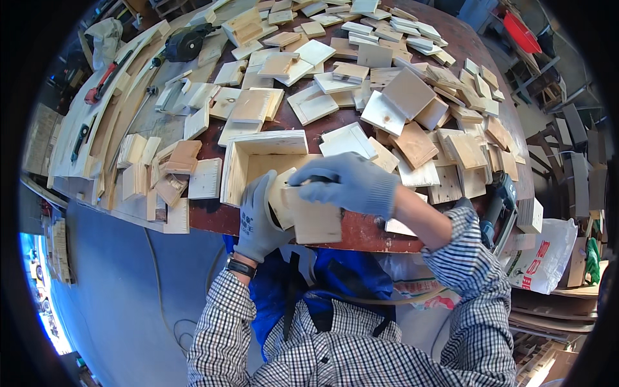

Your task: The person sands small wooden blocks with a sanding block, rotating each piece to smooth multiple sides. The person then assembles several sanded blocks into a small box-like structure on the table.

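Observation:
At the table's near edge, an open wooden box frame [267, 142] lies in front of me. My left hand [261, 216], in a grey glove, is closed on a small light wooden board [280, 200] at the box's near side. Gloved in grey too, my right hand [348, 184] reaches in from the right with curled fingers. It grips the upper edge of a second small wooden board [317, 222], slightly blurred, which hangs tilted beside the first and overlaps it. My right fingertips are partly hidden.
Many loose wooden boards [313, 103] cover the dark red table [380, 233]. Long planks, a black tape measure [186, 44] and a red-handled tool [97, 90] lie at the left. A power tool [500, 206] and white bag [545, 255] are at the right.

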The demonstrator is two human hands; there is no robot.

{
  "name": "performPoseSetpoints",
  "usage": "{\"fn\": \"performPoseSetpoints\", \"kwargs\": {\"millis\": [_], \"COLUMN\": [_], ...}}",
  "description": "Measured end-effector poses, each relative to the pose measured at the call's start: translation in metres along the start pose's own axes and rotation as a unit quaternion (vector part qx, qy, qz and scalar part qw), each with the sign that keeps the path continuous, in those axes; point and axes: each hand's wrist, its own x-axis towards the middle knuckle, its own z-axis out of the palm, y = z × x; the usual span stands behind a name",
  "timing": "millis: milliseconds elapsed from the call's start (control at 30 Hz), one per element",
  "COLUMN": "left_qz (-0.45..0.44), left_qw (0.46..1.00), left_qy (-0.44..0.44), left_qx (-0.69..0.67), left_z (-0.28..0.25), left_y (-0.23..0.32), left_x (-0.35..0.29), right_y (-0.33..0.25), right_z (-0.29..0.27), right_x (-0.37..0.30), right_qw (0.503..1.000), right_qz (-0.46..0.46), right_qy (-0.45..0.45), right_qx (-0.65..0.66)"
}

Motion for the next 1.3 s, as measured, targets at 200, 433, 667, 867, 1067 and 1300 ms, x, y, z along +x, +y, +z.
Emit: {"fn": "performPoseSetpoints", "kwargs": {"millis": [200, 433, 667, 867, 1067, 1300], "left_qz": [0.006, -0.01, 0.007, -0.008, -0.006, -0.01], "left_qw": [1.0, 1.0, 0.999, 1.0, 1.0, 1.0], "left_qy": [0.003, -0.013, 0.005, -0.01, -0.018, -0.018], "left_qx": [0.011, 0.0, 0.032, 0.012, 0.015, 0.006], "left_z": [0.001, 0.001, 0.0, -0.001, -0.003, -0.003], "left_y": [0.0, 0.004, 0.0, 0.003, 0.005, 0.003], "left_x": [-0.005, -0.002, -0.007, -0.007, -0.004, -0.006], "right_y": [-0.002, 0.0, -0.009, 0.012, 0.049, 0.036], "right_z": [0.039, 0.104, 0.097, -0.021, -0.106, -0.063], "right_x": [0.018, -0.049, -0.034, -0.077, -0.103, -0.136], "right_qw": [0.906, 0.91, 0.911, 0.821, 0.848, 0.875], "right_qz": [-0.058, 0.033, 0.068, 0.104, 0.245, 0.237], "right_qy": [0.263, 0.276, 0.285, 0.442, 0.271, 0.205], "right_qx": [-0.326, -0.307, -0.29, -0.346, -0.384, -0.368]}}
